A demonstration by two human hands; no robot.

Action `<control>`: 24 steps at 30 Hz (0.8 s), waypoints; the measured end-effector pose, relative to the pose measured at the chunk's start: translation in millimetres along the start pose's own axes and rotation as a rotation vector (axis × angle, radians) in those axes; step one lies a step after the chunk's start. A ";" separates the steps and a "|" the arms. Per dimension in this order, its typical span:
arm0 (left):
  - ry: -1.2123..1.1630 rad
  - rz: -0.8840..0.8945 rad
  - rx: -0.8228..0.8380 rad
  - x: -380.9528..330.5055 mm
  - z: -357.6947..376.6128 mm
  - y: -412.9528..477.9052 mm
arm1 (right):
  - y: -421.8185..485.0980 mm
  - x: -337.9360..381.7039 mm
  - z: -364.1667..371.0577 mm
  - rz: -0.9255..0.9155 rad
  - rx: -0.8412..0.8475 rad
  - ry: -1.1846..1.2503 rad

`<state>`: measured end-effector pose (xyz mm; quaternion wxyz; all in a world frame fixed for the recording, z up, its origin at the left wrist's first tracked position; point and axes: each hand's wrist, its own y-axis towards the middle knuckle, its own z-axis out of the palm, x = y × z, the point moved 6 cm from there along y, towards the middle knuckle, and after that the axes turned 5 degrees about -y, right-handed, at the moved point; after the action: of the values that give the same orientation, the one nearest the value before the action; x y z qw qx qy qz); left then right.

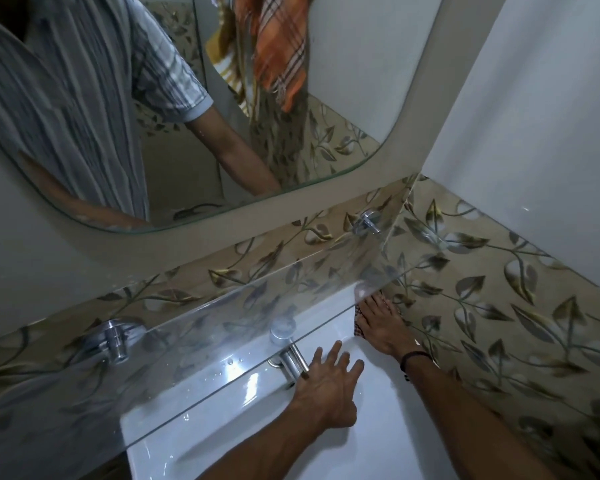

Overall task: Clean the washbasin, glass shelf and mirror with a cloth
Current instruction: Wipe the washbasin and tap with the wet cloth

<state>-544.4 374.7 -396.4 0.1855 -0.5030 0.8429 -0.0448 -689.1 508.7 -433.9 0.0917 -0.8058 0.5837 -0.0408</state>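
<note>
Nearest, at 6 o'clock, lies the white washbasin [388,427], both forearms reaching over it. The left hand [326,389] is spread flat with fingers apart, just beside the chrome tap [293,362] and holding nothing. Whether it bears on the porcelain I cannot tell. At 4 o'clock of centre the right hand [378,323], a dark band at its wrist, presses with straight fingers on the cloth [358,322] — a dark patterned scrap jammed into the basin's back corner against the leaf-tiled wall [482,323].

The step in hand looks like wiping that corner. To do it well, keep the cloth flat under the fingertips, draw it along the seam toward the tap, and keep the knuckles clear of the glass shelf [222,327] overhanging it.

The basin's long axis runs from 7 o'clock to 1 o'clock, parallel to the shelf's front edge, and the tap spout points toward 5 o'clock. The cloth is mostly hidden, so its lie is unclear. The mirror [343,64] fills 12 o'clock.
</note>
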 end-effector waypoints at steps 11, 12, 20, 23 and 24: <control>-0.152 0.479 -0.335 -8.1 3.0 -57.1 | -1.8 5.9 -0.5 0.063 0.042 -0.062; -0.161 0.514 -0.355 -7.2 5.1 -70.2 | -1.6 7.4 -0.4 0.068 0.050 -0.078; -0.136 0.545 -0.454 72.0 8.0 -133.7 | 7.7 15.7 11.7 0.041 0.163 -0.166; -0.174 0.443 -0.464 107.9 3.9 -141.9 | 0.1 39.7 6.3 0.072 0.174 -0.082; -0.163 0.416 -0.427 117.9 3.7 -141.4 | -2.4 51.2 5.0 0.057 0.143 -0.068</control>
<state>-475.7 203.9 -394.2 0.1478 -0.3492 0.9005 0.2126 -669.8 461.4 -440.5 0.1696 -0.7813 0.5984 -0.0523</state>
